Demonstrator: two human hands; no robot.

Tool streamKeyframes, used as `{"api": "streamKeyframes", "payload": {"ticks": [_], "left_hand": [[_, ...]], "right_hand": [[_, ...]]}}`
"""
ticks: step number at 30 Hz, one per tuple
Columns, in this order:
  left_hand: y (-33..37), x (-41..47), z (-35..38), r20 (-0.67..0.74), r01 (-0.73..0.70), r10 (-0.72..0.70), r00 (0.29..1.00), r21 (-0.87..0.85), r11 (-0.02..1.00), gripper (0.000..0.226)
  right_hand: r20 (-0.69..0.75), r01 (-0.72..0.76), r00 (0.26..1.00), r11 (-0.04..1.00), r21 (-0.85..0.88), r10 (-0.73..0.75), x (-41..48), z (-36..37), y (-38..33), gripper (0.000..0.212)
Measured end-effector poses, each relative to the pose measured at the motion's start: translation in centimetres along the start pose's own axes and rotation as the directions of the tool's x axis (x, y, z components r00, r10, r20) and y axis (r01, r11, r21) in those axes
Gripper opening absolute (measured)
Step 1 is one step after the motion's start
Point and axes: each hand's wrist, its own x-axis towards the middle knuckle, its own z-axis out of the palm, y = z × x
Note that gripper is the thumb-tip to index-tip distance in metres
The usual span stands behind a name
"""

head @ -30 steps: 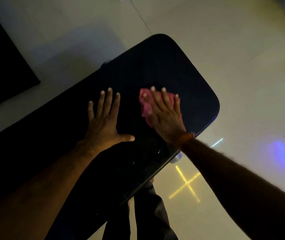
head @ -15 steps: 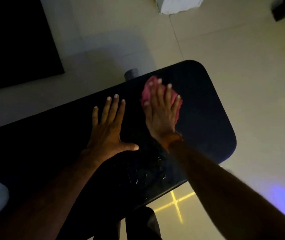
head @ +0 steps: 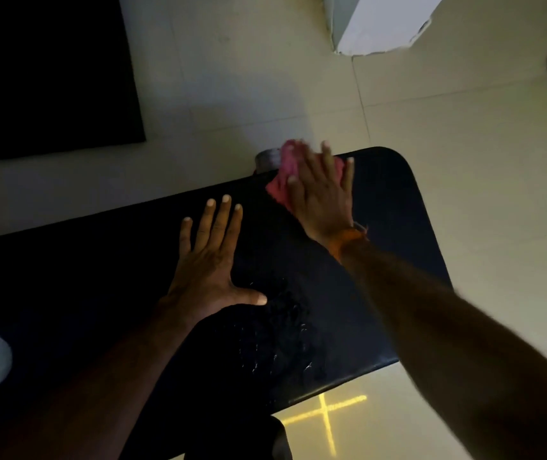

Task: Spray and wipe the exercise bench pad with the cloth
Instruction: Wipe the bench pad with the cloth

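The pink cloth (head: 280, 181) is pressed by the flat-fingered right hand (head: 324, 198) at the far edge of the bench pad (head: 398, 227). The left hand (head: 208, 262) is laid flat, fingers spread. Near-edge droplets (head: 282, 343) are judged unwiped.

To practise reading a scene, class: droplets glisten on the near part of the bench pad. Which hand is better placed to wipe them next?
Probably right. The right hand presses the pink cloth flat on the pad; the left hand lies bare beside the droplets.
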Motion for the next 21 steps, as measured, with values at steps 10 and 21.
{"api": "streamKeyframes", "payload": {"ticks": [10, 21], "left_hand": [[-1.1, -2.8, 0.3, -0.031, 0.083, -0.086, 0.996, -0.082, 0.993, 0.163], [-1.3, -6.2, 1.6, 0.034, 0.037, -0.036, 0.999, -0.015, 0.999, 0.159]], "right_hand": [[-0.034, 0.156, 0.987, 0.987, -0.033, -0.157, -2.7, 1.1, -2.2, 0.057], [0.019, 0.136, 0.991, 0.99, -0.02, -0.136, -9.9, 2.4, -3.3, 0.06]]}}
